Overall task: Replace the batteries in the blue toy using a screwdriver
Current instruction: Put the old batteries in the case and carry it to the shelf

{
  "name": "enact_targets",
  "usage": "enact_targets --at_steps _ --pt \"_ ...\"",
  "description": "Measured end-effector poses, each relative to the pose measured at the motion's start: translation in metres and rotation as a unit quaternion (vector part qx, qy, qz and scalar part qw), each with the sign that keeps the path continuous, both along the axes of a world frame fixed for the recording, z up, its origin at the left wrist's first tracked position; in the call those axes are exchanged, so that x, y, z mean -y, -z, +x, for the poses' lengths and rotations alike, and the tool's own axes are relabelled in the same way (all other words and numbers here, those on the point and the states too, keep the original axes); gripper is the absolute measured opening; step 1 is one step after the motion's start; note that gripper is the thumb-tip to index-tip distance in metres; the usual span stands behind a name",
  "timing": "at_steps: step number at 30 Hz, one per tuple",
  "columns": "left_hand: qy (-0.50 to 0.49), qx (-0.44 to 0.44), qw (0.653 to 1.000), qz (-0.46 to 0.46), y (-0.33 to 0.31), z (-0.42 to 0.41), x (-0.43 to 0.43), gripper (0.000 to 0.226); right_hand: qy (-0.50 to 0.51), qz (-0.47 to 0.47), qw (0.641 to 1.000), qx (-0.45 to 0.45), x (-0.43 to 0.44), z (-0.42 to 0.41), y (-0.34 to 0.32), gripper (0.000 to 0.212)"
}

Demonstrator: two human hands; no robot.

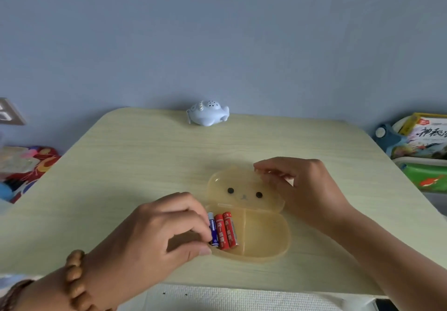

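A pale blue whale-shaped toy [207, 116] rests at the far edge of the table. Near the front lies an open translucent yellow box [266, 235] with a bear-face lid [244, 189] folded back flat. Its left compartment holds a blue battery [213, 230] and two red batteries [226, 230]. My left hand [167, 228] pinches the blue battery with thumb and fingers. My right hand [297, 189] grips the lid's far right edge. No screwdriver is visible.
The light wooden table [135, 165] stands against a blue-grey wall. A colourful cloth heap [26, 168] lies off its left side. Boxes and a white bin [420, 155] stand off its right side. A bead bracelet [75, 281] circles my left wrist.
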State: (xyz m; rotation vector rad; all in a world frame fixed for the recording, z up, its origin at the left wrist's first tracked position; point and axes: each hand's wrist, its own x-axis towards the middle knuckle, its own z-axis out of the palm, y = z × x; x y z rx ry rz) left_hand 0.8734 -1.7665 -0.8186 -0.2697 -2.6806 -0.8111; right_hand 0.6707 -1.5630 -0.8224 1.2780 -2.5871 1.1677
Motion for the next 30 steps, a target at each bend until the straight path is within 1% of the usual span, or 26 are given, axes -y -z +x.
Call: enact_targets --at_steps 4,7,9,11,13,15,17,18,19,20,22,23,26,27,28,30 --pt "-0.006 0.004 1.0 -0.003 -0.002 0.0 -0.002 0.015 0.005 -0.038 0.999 -0.023 0.0 0.01 -0.009 0.026" --pt "-0.012 0.0 1.0 -0.008 -0.003 0.0 -0.004 0.016 -0.007 -0.078 0.997 -0.02 -0.007 0.019 -0.026 0.026" --pt "-0.025 0.0 1.0 -0.003 -0.005 0.001 -0.003 0.016 -0.039 -0.071 0.995 -0.067 -0.016 0.028 -0.037 0.023" --pt "-0.046 -0.012 0.999 0.01 -0.006 0.004 -0.002 0.021 -0.086 -0.065 0.986 -0.123 -0.027 0.037 -0.041 0.019" --pt "-0.078 -0.016 0.996 0.037 -0.005 0.007 -0.001 0.036 -0.121 -0.062 0.979 -0.154 -0.035 0.047 -0.038 0.02" --pt "-0.105 -0.001 0.991 0.08 -0.004 0.008 0.0 0.052 -0.145 -0.046 0.97 -0.192 -0.041 0.055 -0.032 0.019" --pt "-0.088 0.024 0.988 0.124 -0.005 0.006 0.002 0.07 -0.169 -0.021 0.957 -0.234 -0.046 0.061 -0.026 0.019" --pt "-0.066 0.045 0.988 0.133 -0.007 0.005 0.005 0.084 -0.183 -0.013 0.952 -0.244 -0.047 0.064 -0.022 0.017" --pt "-0.041 0.071 0.987 0.136 -0.01 0.004 0.007 0.097 -0.191 -0.012 0.953 -0.233 -0.049 0.067 -0.019 0.017" --pt "-0.019 0.094 0.987 0.132 -0.014 0.002 0.009 0.103 -0.19 -0.017 0.961 -0.202 -0.05 0.07 -0.017 0.021" --pt "-0.002 0.116 0.988 0.106 -0.018 -0.002 0.009 0.098 -0.184 -0.022 0.972 -0.143 -0.05 0.074 -0.015 0.028" --pt "-0.002 0.114 0.99 0.079 -0.018 -0.005 0.007 0.093 -0.184 -0.013 0.972 -0.142 -0.049 0.075 -0.015 0.026" --pt "-0.007 0.092 0.995 0.028 -0.014 -0.012 0.0 0.074 -0.209 0.018 0.951 -0.228 -0.046 0.072 -0.013 0.011" --pt "-0.013 0.089 0.996 0.025 -0.013 -0.013 -0.001 0.072 -0.216 0.024 0.947 -0.236 -0.045 0.071 -0.014 0.008" --pt "-0.02 0.091 0.995 0.027 -0.013 -0.013 -0.002 0.071 -0.22 0.027 0.947 -0.231 -0.045 0.071 -0.016 0.008" --pt "-0.029 0.098 0.994 0.036 -0.015 -0.013 -0.003 0.072 -0.207 0.035 0.954 -0.213 -0.046 0.07 -0.016 0.023"
